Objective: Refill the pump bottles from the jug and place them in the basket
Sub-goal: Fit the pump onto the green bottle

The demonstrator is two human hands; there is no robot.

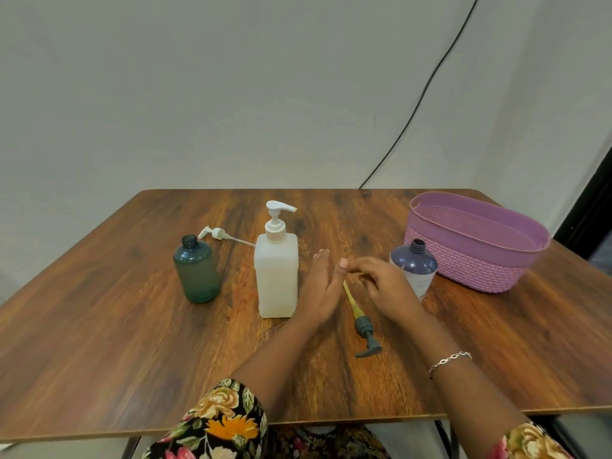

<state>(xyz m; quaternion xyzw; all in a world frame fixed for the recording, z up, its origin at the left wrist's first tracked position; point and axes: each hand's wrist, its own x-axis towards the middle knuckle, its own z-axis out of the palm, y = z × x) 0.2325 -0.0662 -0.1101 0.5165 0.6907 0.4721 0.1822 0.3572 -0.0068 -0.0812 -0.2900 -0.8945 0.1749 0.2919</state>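
A tall white square pump bottle [276,276] stands mid-table with its white pump on. To its left stands an uncapped dark green bottle [196,270], and a white pump head [217,233] lies behind it. An uncapped purple bottle [414,265] stands right of centre, partly hidden by my right hand [381,286]. A grey pump head with a yellowish tube [362,326] lies on the table between my hands. My left hand [319,289] is flat, with straight fingers, just right of the white bottle. My right hand hovers with loosely curled fingers and holds nothing.
A pink woven basket [477,256] sits at the right back of the wooden table [99,326]. A black cable [420,101] hangs down the wall behind. No jug is in view.
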